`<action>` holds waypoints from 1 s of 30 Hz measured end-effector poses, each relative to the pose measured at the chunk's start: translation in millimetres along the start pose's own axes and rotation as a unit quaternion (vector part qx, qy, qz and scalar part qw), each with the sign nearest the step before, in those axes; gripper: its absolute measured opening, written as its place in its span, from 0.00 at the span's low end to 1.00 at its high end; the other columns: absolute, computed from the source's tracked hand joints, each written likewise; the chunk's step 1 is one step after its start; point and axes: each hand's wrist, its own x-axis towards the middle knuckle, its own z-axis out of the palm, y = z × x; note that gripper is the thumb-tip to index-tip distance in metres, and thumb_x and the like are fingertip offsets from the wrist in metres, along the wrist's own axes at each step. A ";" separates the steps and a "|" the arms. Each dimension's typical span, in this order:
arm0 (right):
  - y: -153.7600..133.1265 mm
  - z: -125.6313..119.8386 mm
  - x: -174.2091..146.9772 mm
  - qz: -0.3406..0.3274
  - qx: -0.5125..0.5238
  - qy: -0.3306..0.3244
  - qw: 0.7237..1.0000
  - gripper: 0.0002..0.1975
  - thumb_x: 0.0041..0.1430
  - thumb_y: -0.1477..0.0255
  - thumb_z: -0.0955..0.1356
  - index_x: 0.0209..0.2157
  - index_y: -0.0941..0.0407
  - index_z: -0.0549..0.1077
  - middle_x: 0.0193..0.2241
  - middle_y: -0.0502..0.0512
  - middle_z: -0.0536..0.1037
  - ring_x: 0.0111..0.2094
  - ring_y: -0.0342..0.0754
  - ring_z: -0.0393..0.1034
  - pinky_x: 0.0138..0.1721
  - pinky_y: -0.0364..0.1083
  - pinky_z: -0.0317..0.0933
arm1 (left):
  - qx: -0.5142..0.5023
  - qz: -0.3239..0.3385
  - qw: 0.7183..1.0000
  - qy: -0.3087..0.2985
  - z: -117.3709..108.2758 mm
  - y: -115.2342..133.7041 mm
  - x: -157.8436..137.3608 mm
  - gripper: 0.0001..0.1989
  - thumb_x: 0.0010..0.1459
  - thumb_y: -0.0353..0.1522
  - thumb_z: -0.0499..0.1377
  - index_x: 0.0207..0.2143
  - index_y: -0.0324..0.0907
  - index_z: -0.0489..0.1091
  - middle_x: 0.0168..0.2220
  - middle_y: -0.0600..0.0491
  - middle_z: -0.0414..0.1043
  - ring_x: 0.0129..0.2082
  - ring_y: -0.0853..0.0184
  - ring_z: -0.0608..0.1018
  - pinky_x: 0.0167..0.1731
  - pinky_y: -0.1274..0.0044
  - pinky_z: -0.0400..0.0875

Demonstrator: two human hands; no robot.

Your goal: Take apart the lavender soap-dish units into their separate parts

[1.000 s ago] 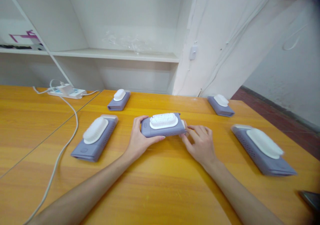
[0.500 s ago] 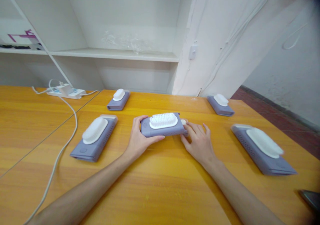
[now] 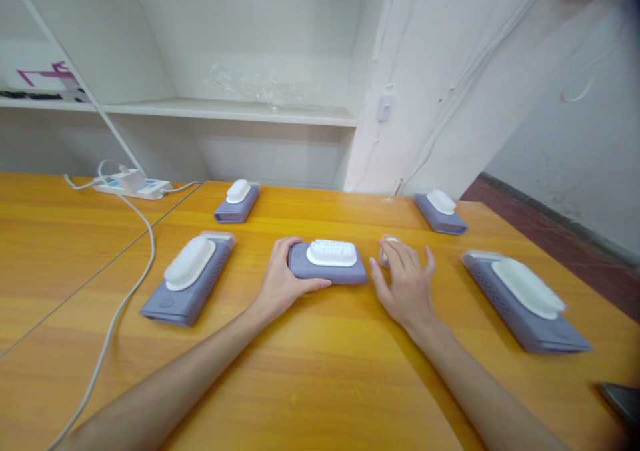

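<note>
My left hand (image 3: 280, 274) is closed around the left end of a purple-grey box-shaped device (image 3: 327, 276), thumb along its near side and fingers behind. On its top sits a white oval bristle brush (image 3: 332, 253), bristles up. Just right of the box, apart from it, my right hand (image 3: 404, 281) has its fingers curled over a small clear cap with a white part (image 3: 390, 239); the fingers partly hide it. The box is low, at or just above the wooden table.
Similar devices with white brushes lie around: near left (image 3: 187, 277), far left (image 3: 237, 202), far right (image 3: 441, 212) and near right (image 3: 527, 301). A white power strip (image 3: 150, 187) with a cable (image 3: 143, 271) is at left. A dark object (image 3: 620, 397) lies at the right edge.
The box has come down and levelled out in my left hand. My right hand has moved right, and the clear cap is now separated from the box's right end.
</note>
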 end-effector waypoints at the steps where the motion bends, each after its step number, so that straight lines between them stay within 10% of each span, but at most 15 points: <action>1: -3.3 -2.1 0.0 -0.029 0.020 -0.013 0.999 0.20 0.61 0.65 0.62 0.54 0.56 0.63 0.51 0.60 0.71 0.55 0.55 0.62 0.60 0.64 0.34 | 0.002 0.007 1.000 -0.006 0.9 -1.8 0.1 0.40 0.32 0.44 0.72 0.48 0.45 0.63 0.47 0.50 0.64 0.48 0.58 0.69 0.49 0.65 0.65; 13: -13.8 -2.4 -3.1 -0.118 0.114 -0.143 0.976 0.40 0.54 0.56 0.66 0.63 0.57 0.48 0.56 0.64 0.66 0.57 0.59 0.58 0.61 0.66 0.36 | 0.063 0.055 0.996 -0.044 4.0 0.1 -6.5 0.36 0.42 0.46 0.67 0.53 0.46 0.62 0.55 0.45 0.57 0.59 0.54 0.62 0.57 0.61 0.58; 21: -26.0 -7.2 -8.9 -0.160 0.156 -0.064 0.973 0.46 0.51 0.54 0.69 0.64 0.60 0.46 0.48 0.65 0.70 0.49 0.58 0.65 0.57 0.65 0.51 | 0.205 0.168 0.964 -0.020 -0.2 17.9 -19.5 0.27 0.53 0.43 0.59 0.53 0.43 0.59 0.52 0.45 0.68 0.56 0.55 0.67 0.60 0.55 0.46; 30: -37.4 -8.7 -10.6 -0.217 0.121 0.013 0.969 0.40 0.53 0.65 0.69 0.63 0.55 0.48 0.47 0.65 0.63 0.50 0.59 0.60 0.51 0.65 0.59 | 0.170 0.196 0.966 0.007 -0.3 22.2 -21.6 0.41 0.43 0.51 0.64 0.54 0.39 0.57 0.56 0.39 0.61 0.61 0.51 0.60 0.59 0.59 0.56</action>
